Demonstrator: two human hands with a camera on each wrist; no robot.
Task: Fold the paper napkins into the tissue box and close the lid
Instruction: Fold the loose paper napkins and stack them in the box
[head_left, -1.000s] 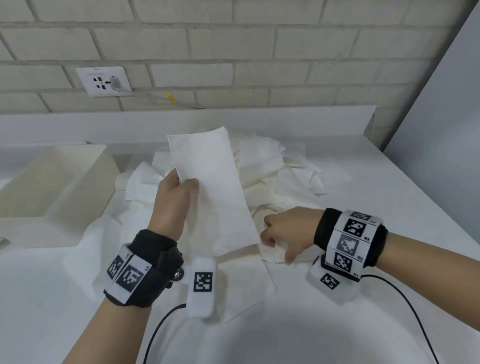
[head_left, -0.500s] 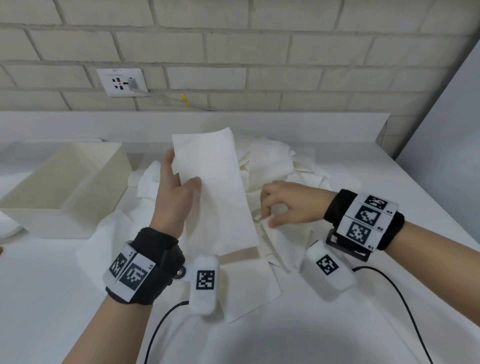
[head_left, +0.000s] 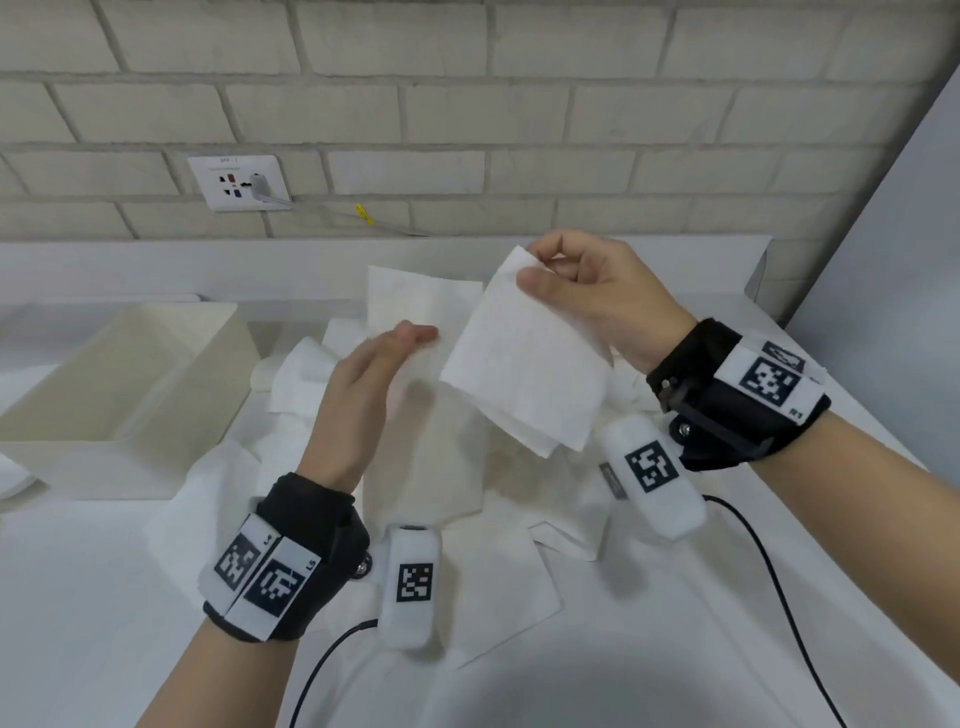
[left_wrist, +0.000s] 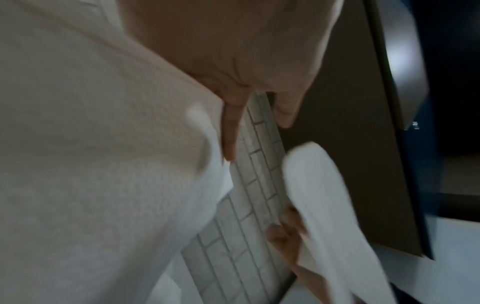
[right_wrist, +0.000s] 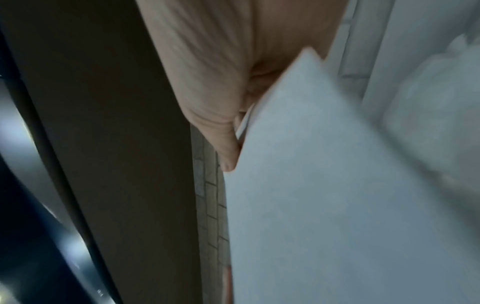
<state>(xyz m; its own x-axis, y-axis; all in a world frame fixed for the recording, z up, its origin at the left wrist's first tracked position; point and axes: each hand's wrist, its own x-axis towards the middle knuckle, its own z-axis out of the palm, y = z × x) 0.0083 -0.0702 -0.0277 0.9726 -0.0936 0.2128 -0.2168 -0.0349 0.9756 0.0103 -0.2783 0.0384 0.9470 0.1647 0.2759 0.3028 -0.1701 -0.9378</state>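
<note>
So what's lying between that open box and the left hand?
In the head view, loose napkins spread over the white table between the box and the left hand.

Your head view is bright and evenly lit, with soft shadows on the desk (head_left: 675, 649) and bowed edges; both wrist views are dim and motion-blurred.

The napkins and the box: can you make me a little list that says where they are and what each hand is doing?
right hand: pinches the folded napkin by its top corner, up in the air
left hand: fingers straight, against a long napkin standing behind it
tissue box: open, on the left of the table, lid not on
loose napkins: spread on the white table under both hands
</note>
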